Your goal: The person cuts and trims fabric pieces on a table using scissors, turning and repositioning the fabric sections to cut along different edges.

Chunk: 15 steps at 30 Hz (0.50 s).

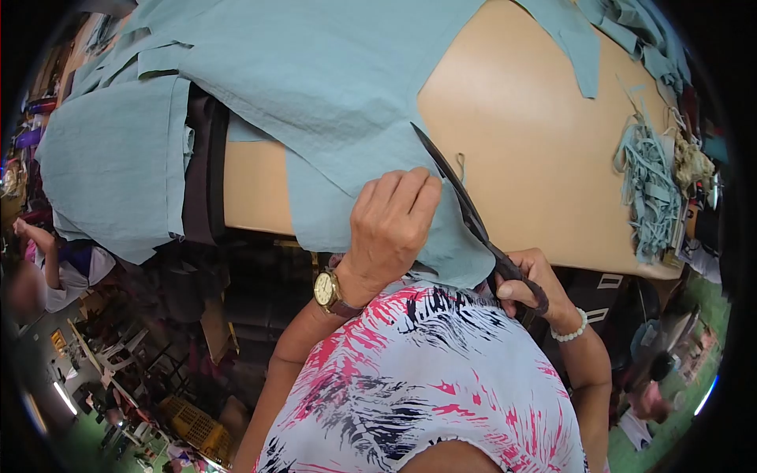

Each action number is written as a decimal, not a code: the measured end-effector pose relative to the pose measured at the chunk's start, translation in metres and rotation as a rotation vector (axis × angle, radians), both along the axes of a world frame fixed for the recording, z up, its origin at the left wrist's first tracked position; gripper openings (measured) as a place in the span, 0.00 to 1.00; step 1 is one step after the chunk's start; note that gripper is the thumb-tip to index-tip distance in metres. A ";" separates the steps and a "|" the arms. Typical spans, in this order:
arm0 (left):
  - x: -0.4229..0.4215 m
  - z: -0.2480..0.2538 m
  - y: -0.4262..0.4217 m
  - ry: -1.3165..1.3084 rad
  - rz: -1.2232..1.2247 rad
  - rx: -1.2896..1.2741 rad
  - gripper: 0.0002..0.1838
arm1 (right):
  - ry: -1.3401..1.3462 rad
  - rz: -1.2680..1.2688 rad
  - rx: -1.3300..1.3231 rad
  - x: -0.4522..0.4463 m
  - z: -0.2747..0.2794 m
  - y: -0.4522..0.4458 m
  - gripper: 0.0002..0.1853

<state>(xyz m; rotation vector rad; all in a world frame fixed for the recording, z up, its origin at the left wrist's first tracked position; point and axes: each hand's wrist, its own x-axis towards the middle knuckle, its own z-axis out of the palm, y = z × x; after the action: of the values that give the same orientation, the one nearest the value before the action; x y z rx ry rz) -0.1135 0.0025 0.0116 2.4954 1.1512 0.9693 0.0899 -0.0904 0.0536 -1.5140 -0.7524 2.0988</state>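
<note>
In the head view, a big blue-green cloth [315,87] lies over a light tan table [544,150]. One part of it hangs over the near edge, close to the person's body.

The left hand [397,225] is on top of this cloth. Its fingers are bent and close together. The fingertips are hard to see, so I cannot tell if they pinch the cloth. On this wrist is a gold watch [323,288] with a brown band. The marks on its face are too small to read.

The right hand [532,282] has its fingers and thumb wrapped around the handle of long, dark scissors [476,226]. The scissors slant along the right edge of the cloth, with the tip pointing away from the body. They are just beside the left hand. A bracelet [569,325] of white beads is on the right wrist.

A small loop of string [460,165] is on the table near the blades. At the right end of the table is a messy heap of thin strips [653,193] in the same blue-green. At the left, more blue-green cloth [114,162] hangs down next to a dark strip [206,173].

Under the table on the right, two white labels [609,281] show on something dark. Their writing is too small to read. A yellow crate [197,428] is down at the lower left.
</note>
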 end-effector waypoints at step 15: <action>-0.001 -0.001 -0.001 -0.034 0.003 0.011 0.11 | -0.126 0.033 -0.010 -0.009 0.008 0.001 0.14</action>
<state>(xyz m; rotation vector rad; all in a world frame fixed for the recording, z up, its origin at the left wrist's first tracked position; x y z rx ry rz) -0.1144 0.0017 0.0106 2.4761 1.1426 1.0180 0.0808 -0.0894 0.0614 -1.6625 -0.8180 2.0489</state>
